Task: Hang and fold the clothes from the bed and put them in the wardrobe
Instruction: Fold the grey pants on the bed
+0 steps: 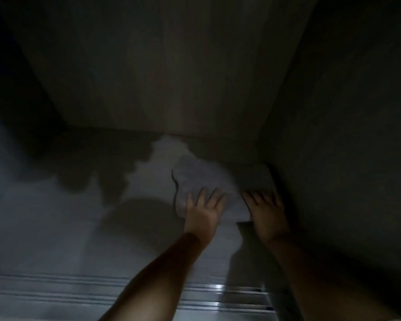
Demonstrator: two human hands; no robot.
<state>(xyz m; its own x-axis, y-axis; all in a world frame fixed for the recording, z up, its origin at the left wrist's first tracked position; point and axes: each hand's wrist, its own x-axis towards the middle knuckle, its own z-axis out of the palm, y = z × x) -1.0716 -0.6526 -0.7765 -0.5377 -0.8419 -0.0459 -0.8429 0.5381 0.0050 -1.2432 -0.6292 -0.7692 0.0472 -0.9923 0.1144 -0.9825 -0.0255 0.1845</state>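
The cloth point(202, 179) is a pale folded garment lying flat on the shelf point(56, 228) inside the wardrobe, pushed toward the back right corner, near the side wall point(333, 135); a thin dark edge curls along its left side, though the dim, blurred view does not show what that is; it looks soft and light, likely to slump and lose its fold if lifted by one edge, so I judge it best moved by flat palms on top or with both hands slid under the long sides; the left hand point(203, 212) lies on the cloth's near left part with fingers straight and spread, pressing down; the right hand point(265, 212) rests at its near right edge, fingers straight and slightly apart, seemingly flat on the fabric, though shadow hides the contact; both forearms reach in over the metal rails point(218, 295) at the front of the opening; the back panel point(160, 77) stands just behind the cloth
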